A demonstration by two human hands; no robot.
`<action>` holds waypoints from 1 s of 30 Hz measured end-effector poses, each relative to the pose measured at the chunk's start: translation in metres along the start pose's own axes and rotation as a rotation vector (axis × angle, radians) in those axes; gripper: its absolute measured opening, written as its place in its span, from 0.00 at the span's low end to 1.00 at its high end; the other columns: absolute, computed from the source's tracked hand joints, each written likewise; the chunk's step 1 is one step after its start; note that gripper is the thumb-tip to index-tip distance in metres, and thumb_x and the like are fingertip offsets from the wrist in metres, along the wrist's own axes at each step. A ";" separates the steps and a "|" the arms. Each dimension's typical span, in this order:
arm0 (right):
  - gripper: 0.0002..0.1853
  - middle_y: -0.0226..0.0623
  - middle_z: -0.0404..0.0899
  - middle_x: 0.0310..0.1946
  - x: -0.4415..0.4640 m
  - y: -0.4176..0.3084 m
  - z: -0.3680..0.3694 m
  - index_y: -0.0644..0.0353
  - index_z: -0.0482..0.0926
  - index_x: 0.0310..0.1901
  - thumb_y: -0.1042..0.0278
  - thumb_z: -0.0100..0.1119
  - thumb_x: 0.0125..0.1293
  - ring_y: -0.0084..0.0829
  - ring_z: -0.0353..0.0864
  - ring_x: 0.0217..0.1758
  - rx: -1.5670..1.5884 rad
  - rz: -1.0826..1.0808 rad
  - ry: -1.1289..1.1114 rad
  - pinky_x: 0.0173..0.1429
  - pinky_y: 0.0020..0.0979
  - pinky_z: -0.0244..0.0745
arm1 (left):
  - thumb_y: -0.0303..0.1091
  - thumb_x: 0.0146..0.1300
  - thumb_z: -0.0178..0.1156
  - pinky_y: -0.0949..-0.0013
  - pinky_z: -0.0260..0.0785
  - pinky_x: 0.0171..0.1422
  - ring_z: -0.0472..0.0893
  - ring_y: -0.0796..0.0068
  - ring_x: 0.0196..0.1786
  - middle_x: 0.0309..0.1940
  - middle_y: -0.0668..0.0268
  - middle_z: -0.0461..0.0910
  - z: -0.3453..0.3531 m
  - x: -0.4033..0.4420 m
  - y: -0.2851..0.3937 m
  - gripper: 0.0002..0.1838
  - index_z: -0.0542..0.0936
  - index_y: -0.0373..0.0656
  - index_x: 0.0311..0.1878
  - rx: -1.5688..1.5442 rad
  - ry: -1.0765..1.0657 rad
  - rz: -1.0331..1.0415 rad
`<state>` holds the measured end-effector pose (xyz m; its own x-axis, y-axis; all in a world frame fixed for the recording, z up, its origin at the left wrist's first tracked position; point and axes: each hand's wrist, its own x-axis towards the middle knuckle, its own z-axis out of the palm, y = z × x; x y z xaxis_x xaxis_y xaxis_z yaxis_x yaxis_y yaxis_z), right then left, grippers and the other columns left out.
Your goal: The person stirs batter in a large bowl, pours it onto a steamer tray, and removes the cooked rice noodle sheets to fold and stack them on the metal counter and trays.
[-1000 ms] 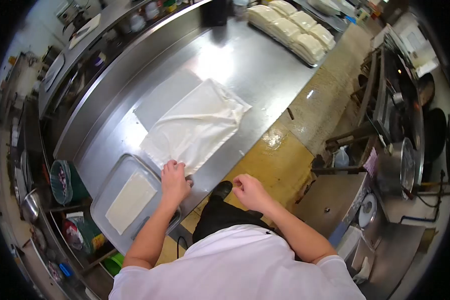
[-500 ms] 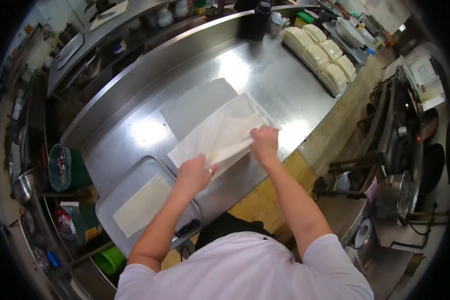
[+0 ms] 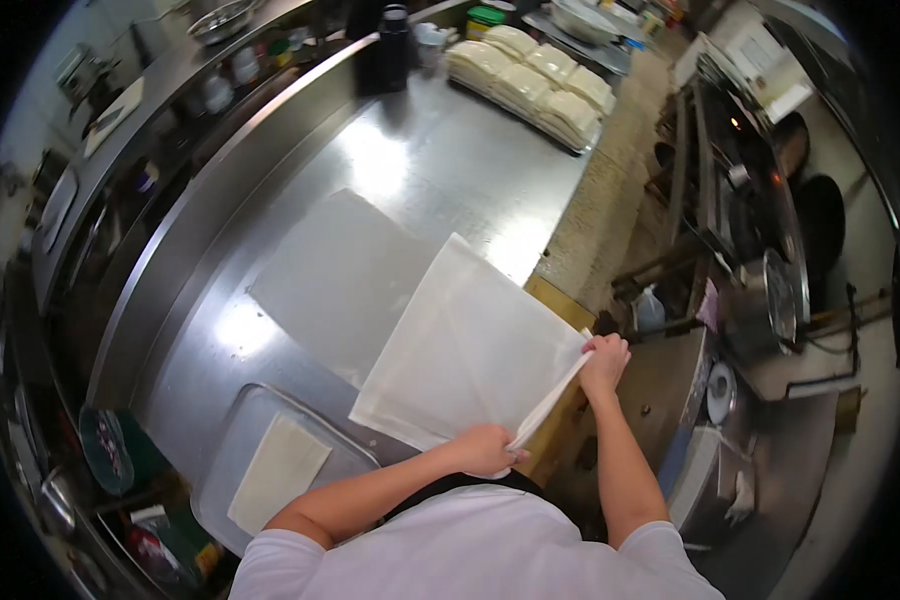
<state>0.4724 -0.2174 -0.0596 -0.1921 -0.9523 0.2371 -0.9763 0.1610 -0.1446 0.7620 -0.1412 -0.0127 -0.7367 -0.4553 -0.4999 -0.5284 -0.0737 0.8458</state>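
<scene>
A wide, thin white sheet (image 3: 470, 350) lies spread over the steel table's near edge; whether it is cloth or dough I cannot tell. My left hand (image 3: 482, 450) is closed on its near corner, close to my body. At the right corner, my right hand (image 3: 604, 366) pinches the same edge, which is gathered into a narrow fold between both hands. To the left, a shallow tray (image 3: 210, 470) holds a flat, cream-coloured rectangular piece (image 3: 278, 470).
A damp-looking patch (image 3: 340, 270) marks the steel table (image 3: 300, 200). Plastic-wrapped pale stacks (image 3: 530, 80) sit on a tray at the far end, beside a dark bottle (image 3: 394, 45). A green-lined bin (image 3: 110, 450) stands left; a stove with pans (image 3: 820, 235) is at right.
The sheet has been opened out from a narrow folded strip into a broad area and drawn toward me. Both hands have moved nearer my body, the right one further rightward. The camera view has shifted.
</scene>
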 end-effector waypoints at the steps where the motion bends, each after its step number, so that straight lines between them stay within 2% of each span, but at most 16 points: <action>1: 0.03 0.36 0.75 0.39 -0.009 0.014 -0.009 0.50 0.84 0.28 0.72 0.65 0.56 0.45 0.72 0.52 0.004 0.068 0.000 0.59 0.44 0.65 | 0.54 0.72 0.62 0.56 0.75 0.47 0.86 0.58 0.40 0.34 0.54 0.86 0.014 0.014 0.000 0.23 0.86 0.41 0.49 -0.071 -0.049 0.008; 6: 0.05 0.38 0.75 0.39 -0.061 0.083 -0.043 0.52 0.83 0.27 0.76 0.65 0.54 0.48 0.73 0.51 -0.014 0.277 0.077 0.56 0.45 0.67 | 0.50 0.73 0.64 0.62 0.73 0.45 0.80 0.72 0.38 0.34 0.63 0.84 0.054 0.042 0.031 0.20 0.85 0.41 0.50 -0.284 -0.286 -0.033; 9: 0.04 0.40 0.75 0.39 -0.097 0.114 -0.070 0.55 0.82 0.27 0.77 0.63 0.54 0.49 0.73 0.50 0.015 0.362 0.149 0.55 0.46 0.68 | 0.51 0.75 0.62 0.61 0.73 0.45 0.78 0.69 0.37 0.33 0.63 0.83 0.076 0.047 0.038 0.20 0.85 0.41 0.50 -0.499 -0.395 -0.010; 12: 0.04 0.42 0.76 0.38 -0.148 0.148 -0.095 0.58 0.80 0.27 0.80 0.59 0.55 0.50 0.74 0.49 0.061 0.430 0.252 0.53 0.46 0.70 | 0.49 0.73 0.64 0.59 0.74 0.46 0.80 0.68 0.39 0.33 0.61 0.83 0.073 0.044 0.053 0.19 0.84 0.42 0.53 -0.008 -0.370 0.034; 14: 0.05 0.44 0.76 0.38 -0.190 0.157 -0.124 0.60 0.78 0.26 0.81 0.57 0.55 0.51 0.74 0.48 0.087 0.483 0.292 0.51 0.46 0.70 | 0.46 0.70 0.64 0.57 0.75 0.49 0.82 0.66 0.41 0.34 0.60 0.84 0.083 0.049 0.034 0.18 0.85 0.44 0.54 0.621 -0.189 0.122; 16: 0.05 0.45 0.77 0.35 -0.244 0.157 -0.143 0.61 0.77 0.26 0.83 0.55 0.54 0.51 0.75 0.45 0.209 0.472 0.355 0.50 0.47 0.71 | 0.39 0.69 0.61 0.56 0.77 0.53 0.86 0.51 0.45 0.43 0.52 0.87 0.068 0.044 0.056 0.16 0.86 0.52 0.57 0.722 -0.154 0.043; 18: 0.06 0.48 0.78 0.30 -0.305 0.151 -0.156 0.64 0.75 0.26 0.85 0.51 0.51 0.51 0.79 0.36 0.273 0.470 0.388 0.42 0.43 0.73 | 0.35 0.70 0.59 0.59 0.77 0.56 0.87 0.56 0.47 0.42 0.55 0.88 0.067 0.033 0.091 0.16 0.87 0.50 0.57 0.327 -0.138 -0.027; 19: 0.06 0.48 0.78 0.29 -0.342 0.149 -0.153 0.64 0.76 0.27 0.85 0.52 0.51 0.52 0.79 0.36 0.323 0.468 0.396 0.41 0.44 0.74 | 0.27 0.68 0.58 0.63 0.77 0.55 0.86 0.63 0.46 0.42 0.57 0.88 0.076 0.033 0.098 0.17 0.86 0.45 0.58 0.148 -0.077 0.069; 20: 0.05 0.50 0.81 0.31 -0.373 0.134 -0.163 0.64 0.78 0.28 0.84 0.53 0.53 0.53 0.82 0.38 0.396 0.607 0.254 0.43 0.45 0.76 | 0.19 0.67 0.56 0.67 0.77 0.53 0.85 0.71 0.46 0.41 0.60 0.88 0.092 0.032 0.102 0.19 0.86 0.40 0.58 -0.036 -0.023 0.155; 21: 0.07 0.53 0.83 0.37 -0.403 0.122 -0.172 0.65 0.84 0.35 0.80 0.58 0.56 0.56 0.84 0.46 0.490 0.734 0.009 0.50 0.46 0.79 | 0.19 0.66 0.54 0.68 0.77 0.54 0.84 0.69 0.44 0.39 0.59 0.86 0.115 0.039 0.100 0.14 0.85 0.31 0.49 -0.270 0.005 0.222; 22: 0.12 0.53 0.85 0.39 -0.430 0.119 -0.171 0.62 0.87 0.42 0.78 0.60 0.56 0.54 0.85 0.49 0.544 0.651 -0.138 0.53 0.44 0.80 | 0.20 0.66 0.53 0.66 0.77 0.55 0.84 0.68 0.44 0.39 0.60 0.86 0.137 0.045 0.096 0.12 0.85 0.32 0.45 -0.458 -0.060 0.198; 23: 0.15 0.51 0.85 0.43 -0.461 0.114 -0.173 0.62 0.88 0.46 0.78 0.61 0.57 0.51 0.85 0.49 0.653 0.758 -0.271 0.54 0.44 0.81 | 0.21 0.66 0.51 0.65 0.76 0.57 0.84 0.67 0.45 0.38 0.60 0.85 0.157 0.050 0.090 0.11 0.84 0.33 0.41 -0.644 -0.126 0.161; 24: 0.19 0.50 0.84 0.49 -0.478 0.108 -0.184 0.63 0.86 0.53 0.77 0.61 0.58 0.49 0.86 0.49 0.762 0.776 -0.205 0.54 0.45 0.82 | 0.22 0.66 0.50 0.63 0.76 0.58 0.83 0.66 0.45 0.38 0.61 0.85 0.180 0.052 0.092 0.12 0.84 0.33 0.37 -0.828 -0.191 0.111; 25: 0.27 0.46 0.80 0.55 -0.486 0.103 -0.200 0.60 0.82 0.60 0.79 0.63 0.56 0.40 0.84 0.53 0.741 0.831 -0.137 0.57 0.37 0.80 | 0.20 0.63 0.49 0.64 0.75 0.57 0.83 0.67 0.43 0.38 0.62 0.83 0.212 0.048 0.106 0.12 0.83 0.35 0.38 -0.915 -0.243 0.067; 29: 0.34 0.51 0.60 0.76 -0.499 0.095 -0.266 0.56 0.77 0.68 0.77 0.66 0.54 0.51 0.58 0.80 0.659 0.773 0.491 0.75 0.41 0.67 | 0.31 0.69 0.53 0.66 0.73 0.53 0.80 0.70 0.43 0.38 0.66 0.80 0.335 0.023 0.151 0.08 0.80 0.39 0.39 -0.587 -0.678 0.015; 30: 0.34 0.51 0.57 0.78 -0.511 0.103 -0.274 0.57 0.77 0.67 0.76 0.68 0.53 0.53 0.56 0.81 0.554 0.721 0.435 0.77 0.43 0.63 | 0.33 0.69 0.57 0.68 0.71 0.53 0.78 0.71 0.43 0.37 0.67 0.79 0.362 0.005 0.181 0.06 0.78 0.41 0.38 -0.434 -0.809 0.062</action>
<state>0.4430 0.3570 0.0676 -0.8465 -0.4798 0.2308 -0.4499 0.4128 -0.7919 0.5099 0.1638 0.0701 -0.9154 0.2777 -0.2914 -0.3941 -0.4706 0.7894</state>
